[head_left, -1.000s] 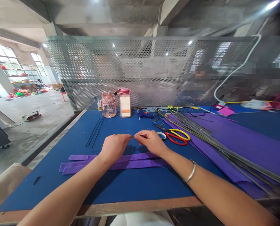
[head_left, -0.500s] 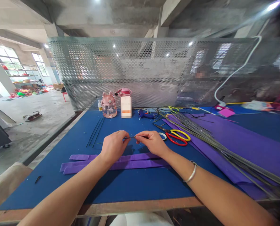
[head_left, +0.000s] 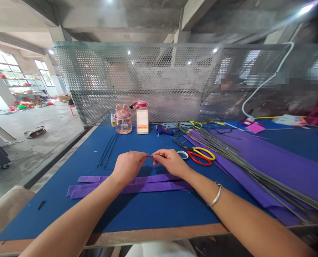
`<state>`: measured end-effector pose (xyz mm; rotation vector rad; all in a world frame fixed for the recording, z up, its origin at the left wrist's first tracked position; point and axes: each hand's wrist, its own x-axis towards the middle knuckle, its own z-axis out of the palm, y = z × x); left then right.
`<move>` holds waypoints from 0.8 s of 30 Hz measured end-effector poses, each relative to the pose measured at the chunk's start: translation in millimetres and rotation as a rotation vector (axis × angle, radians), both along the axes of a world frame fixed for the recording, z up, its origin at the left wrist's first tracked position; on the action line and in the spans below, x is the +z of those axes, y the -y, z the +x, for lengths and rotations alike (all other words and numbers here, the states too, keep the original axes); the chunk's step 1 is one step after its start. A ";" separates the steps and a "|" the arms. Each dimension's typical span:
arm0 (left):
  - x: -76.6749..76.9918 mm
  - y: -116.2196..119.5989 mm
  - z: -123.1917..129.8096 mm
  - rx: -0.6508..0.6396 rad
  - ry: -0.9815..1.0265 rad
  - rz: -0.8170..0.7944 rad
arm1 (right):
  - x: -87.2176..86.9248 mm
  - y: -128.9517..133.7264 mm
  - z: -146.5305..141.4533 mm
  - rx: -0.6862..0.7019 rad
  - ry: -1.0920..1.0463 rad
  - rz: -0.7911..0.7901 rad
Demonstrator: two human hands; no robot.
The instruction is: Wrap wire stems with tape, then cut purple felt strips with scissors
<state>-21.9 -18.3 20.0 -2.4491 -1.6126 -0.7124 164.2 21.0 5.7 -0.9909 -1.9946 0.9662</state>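
My left hand (head_left: 129, 165) and my right hand (head_left: 171, 161) meet fingertip to fingertip above the blue table, both pinching a thin dark wire (head_left: 150, 156). Most of the wire is hidden by the fingers. Beneath and in front of the hands lie purple strips (head_left: 95, 187), side by side. Several thin dark wires (head_left: 107, 148) rest on the table left of my left hand. A roll of tape (head_left: 183, 155) is just beyond my right wrist, with red-and-yellow-handled scissors (head_left: 200, 156) to its right.
Two bottles (head_left: 123, 119) (head_left: 143, 117) stand at the back before a perforated metal screen (head_left: 159, 82). Purple sheets (head_left: 276, 153) under a long bundle of wires (head_left: 244, 159) cover the right side. A blue tool (head_left: 164, 130) lies behind my hands.
My left hand's fingers have moved right, closer to my right fingertips, so less wire shows between them. The whole view has shifted slightly.
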 end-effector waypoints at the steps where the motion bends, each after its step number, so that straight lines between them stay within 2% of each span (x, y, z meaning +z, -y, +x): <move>1: -0.7 -0.5 -0.2 0.005 0.009 0.016 | 0.6 0.4 -0.3 -0.019 0.008 -0.006; 5: -3.1 -1.5 -0.4 0.028 0.040 0.064 | 4.8 3.3 -1.5 -0.079 0.036 0.002; 9: -1.5 -0.9 0.3 0.042 0.069 0.063 | 5.4 5.3 -0.4 -0.072 0.027 0.083; 15: 1.1 -1.2 1.5 -0.086 0.068 -0.083 | 2.3 4.3 1.4 -0.065 0.000 0.189; 18: -0.9 -2.8 -0.3 -0.124 0.030 -0.094 | 2.0 2.7 0.4 -0.034 0.009 0.133; 21: -2.8 -4.1 -3.2 -0.104 0.014 -0.024 | 2.1 1.3 -0.2 -0.014 0.012 0.048; 24: -4.1 -4.6 -4.9 -0.080 0.017 0.039 | 2.6 1.4 0.1 -0.017 0.016 0.037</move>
